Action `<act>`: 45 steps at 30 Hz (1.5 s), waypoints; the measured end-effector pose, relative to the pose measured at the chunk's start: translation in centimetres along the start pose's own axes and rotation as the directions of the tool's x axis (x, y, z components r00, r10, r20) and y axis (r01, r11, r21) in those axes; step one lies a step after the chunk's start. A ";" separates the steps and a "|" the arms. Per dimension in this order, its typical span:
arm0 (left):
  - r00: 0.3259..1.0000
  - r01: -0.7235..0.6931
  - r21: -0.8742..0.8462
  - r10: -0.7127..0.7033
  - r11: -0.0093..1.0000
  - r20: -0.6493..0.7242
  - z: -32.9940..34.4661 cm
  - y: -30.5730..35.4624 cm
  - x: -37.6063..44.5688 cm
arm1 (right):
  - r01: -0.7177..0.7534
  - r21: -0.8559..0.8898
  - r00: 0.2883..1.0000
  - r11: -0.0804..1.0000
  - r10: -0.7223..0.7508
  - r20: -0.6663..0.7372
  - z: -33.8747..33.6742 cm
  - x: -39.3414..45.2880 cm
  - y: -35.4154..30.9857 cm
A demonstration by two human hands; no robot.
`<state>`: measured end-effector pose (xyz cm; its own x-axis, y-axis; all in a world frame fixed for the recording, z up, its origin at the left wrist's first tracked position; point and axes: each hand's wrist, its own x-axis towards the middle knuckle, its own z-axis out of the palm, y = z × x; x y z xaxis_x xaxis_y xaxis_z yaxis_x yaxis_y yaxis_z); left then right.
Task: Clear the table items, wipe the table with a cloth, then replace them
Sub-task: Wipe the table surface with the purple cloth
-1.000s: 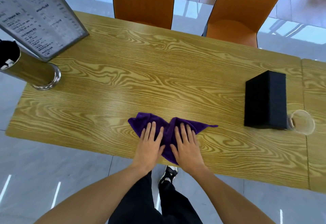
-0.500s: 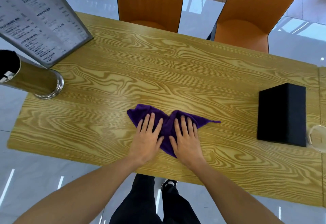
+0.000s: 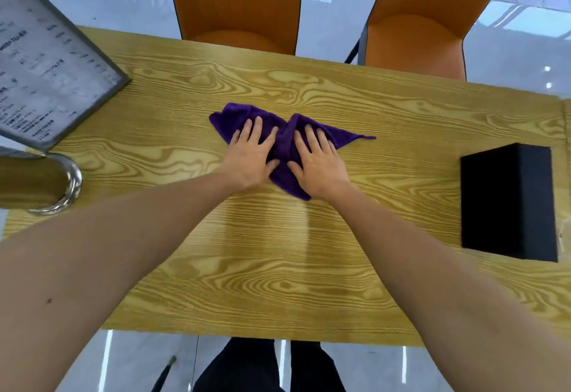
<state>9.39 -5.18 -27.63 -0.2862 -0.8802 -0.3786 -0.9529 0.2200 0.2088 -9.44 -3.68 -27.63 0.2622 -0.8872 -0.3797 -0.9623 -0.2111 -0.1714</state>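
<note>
Purple cloth lies bunched near the middle of the wooden surface, pinned under both my hands. My left hand and right hand lie flat on it side by side, fingers spread, palms down, gripping nothing. A black box stands well apart at the right end. At the left end a framed menu stand leans over a metal-rimmed cylinder. Two orange chairs sit at the far edge.
</note>
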 end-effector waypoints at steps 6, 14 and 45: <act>0.999 -0.035 0.036 0.035 0.999 0.011 -0.4 2.2 1.6 | -0.071 0.036 0.997 0.997 0.072 -0.024 0.0 -0.9 2.7; 0.995 -0.094 0.033 0.093 0.995 0.027 3.1 9.1 -2.3 | -0.146 0.091 0.988 0.985 0.150 -0.040 1.8 -8.1 5.8; 0.891 -0.418 0.066 0.395 0.906 0.222 12.8 38.0 -16.3 | -0.384 0.328 0.890 0.863 0.441 -0.119 10.6 -39.6 22.8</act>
<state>-23.41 22.88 -25.11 -0.6538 -0.6044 -0.4553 -0.7505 0.5950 0.2878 -40.96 30.99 -26.13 -0.1993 -0.9313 -0.3049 -0.9079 0.2925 -0.3002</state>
